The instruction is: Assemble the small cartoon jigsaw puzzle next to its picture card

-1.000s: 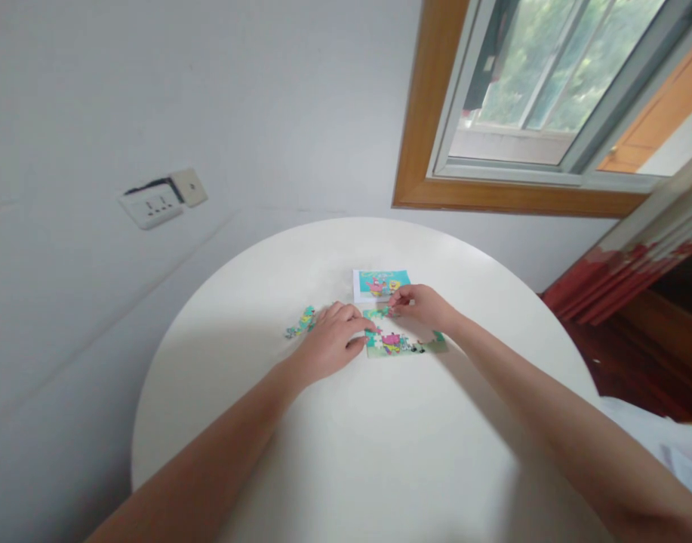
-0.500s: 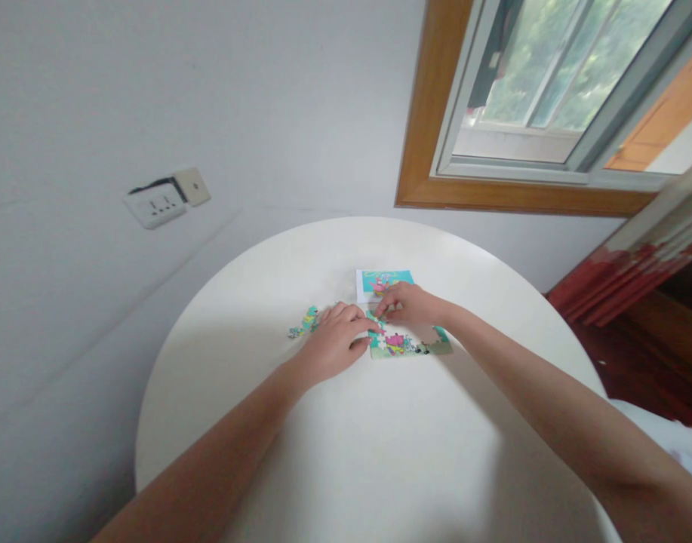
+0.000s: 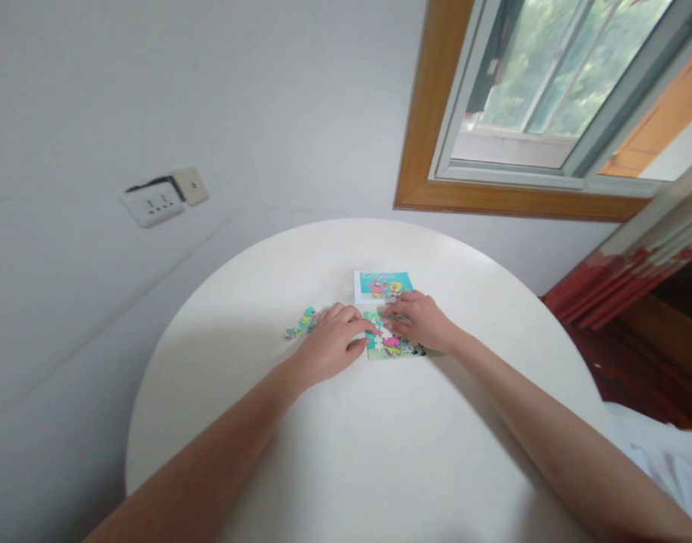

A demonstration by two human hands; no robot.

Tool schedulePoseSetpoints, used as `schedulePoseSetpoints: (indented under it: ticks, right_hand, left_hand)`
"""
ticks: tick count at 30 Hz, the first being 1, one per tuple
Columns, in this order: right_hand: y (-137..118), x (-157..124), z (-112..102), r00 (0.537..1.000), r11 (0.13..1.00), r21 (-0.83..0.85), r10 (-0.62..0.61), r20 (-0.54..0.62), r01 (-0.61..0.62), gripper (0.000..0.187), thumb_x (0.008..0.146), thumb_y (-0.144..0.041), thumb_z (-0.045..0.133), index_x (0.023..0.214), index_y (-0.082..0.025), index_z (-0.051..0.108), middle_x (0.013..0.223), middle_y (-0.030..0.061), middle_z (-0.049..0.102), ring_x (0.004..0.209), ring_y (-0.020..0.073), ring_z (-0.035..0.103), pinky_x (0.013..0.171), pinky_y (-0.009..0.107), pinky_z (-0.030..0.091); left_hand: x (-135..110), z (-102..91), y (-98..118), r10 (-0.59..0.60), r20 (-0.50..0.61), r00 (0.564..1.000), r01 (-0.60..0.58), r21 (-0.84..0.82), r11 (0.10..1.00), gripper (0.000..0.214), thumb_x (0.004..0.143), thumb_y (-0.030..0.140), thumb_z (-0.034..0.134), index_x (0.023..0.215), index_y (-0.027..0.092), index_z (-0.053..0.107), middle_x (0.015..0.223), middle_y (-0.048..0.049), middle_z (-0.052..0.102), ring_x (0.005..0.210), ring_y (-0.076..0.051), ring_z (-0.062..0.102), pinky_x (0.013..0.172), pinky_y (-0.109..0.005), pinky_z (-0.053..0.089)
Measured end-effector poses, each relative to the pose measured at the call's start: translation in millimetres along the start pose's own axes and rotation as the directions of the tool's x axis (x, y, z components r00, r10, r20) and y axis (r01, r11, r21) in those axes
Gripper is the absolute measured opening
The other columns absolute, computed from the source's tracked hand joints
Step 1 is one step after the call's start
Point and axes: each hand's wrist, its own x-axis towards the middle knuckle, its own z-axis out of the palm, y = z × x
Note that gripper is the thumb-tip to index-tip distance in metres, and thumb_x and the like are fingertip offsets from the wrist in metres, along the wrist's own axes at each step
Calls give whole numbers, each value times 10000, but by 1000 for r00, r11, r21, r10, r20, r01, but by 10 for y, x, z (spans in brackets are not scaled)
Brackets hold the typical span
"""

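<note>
A partly assembled jigsaw puzzle [image 3: 392, 348] lies on the white table, its pink and teal picture broken by a white gap. My left hand [image 3: 337, 341] rests at its left edge, thumb and index finger apart, fingertips touching the border pieces. Over the puzzle's upper middle is my right hand [image 3: 423, 323], fingers bent down around a small piece that they largely cover. The right part of the puzzle is hidden under this hand. Loose puzzle pieces [image 3: 306, 320] lie left of my left hand, some partly behind it. Just behind the puzzle lies a picture card [image 3: 373, 283] with cartoon figures.
The round white table [image 3: 346, 452] reaches close to the wall [image 3: 266, 113]. A wall socket [image 3: 153, 202] is at the left. A wood-framed window [image 3: 521, 197] and a red and white curtain [image 3: 611, 279] are at the right. White fabric [image 3: 651, 452] shows by the table's right side.
My right hand has come lower and slightly nearer over the puzzle, uncovering more of the card's picture. My left hand has stayed almost in place. The view has shifted slightly.
</note>
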Motion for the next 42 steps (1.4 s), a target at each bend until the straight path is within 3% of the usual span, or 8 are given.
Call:
schedulePoseSetpoints:
  ticks: [8, 22, 37, 42]
  right_hand:
    - [7, 0, 12, 999, 1000, 20, 24, -32, -24, 159, 827, -330, 643, 956, -262, 706, 1008, 49, 626, 988, 213, 531, 839, 321, 351]
    - [-1, -9, 19, 999, 1000, 9, 24, -33, -24, 164, 839, -328, 625, 961, -258, 709, 976, 47, 631, 973, 211, 536, 830, 318, 350]
    - [8, 39, 88, 998, 979, 199, 40, -47, -30, 118, 761, -244, 664, 867, -208, 702, 881, 32, 656, 886, 175, 563, 830, 276, 388]
    - [-17, 23, 63, 996, 982, 179, 71, -54, -61, 172, 749, -275, 681, 902, -200, 698, 876, 37, 661, 846, 170, 565, 795, 269, 395]
  left_hand:
    - [-7, -2, -4, 10, -13, 1000, -10, -25, 1000, 241, 863, 211, 567, 1071, 295, 653, 1007, -32, 579, 1024, -227, 484, 917, -382, 383]
    - [0, 0, 6, 8, -13, 1000, -9, -6, 1000, 226, 873, 218, 560, 1067, 275, 659, 1002, -38, 582, 1019, -230, 487, 901, -377, 392]
    - [-2, 31, -9, -19, -56, 998, 19, -3, 1000, 230, 850, 216, 593, 1077, 189, 571, 1094, -62, 610, 1068, -251, 495, 940, -412, 406]
    - [-4, 49, -20, -20, -69, 997, 20, -12, 1000, 245, 842, 216, 598, 1083, 192, 560, 1101, -60, 615, 1071, -251, 507, 945, -413, 413]
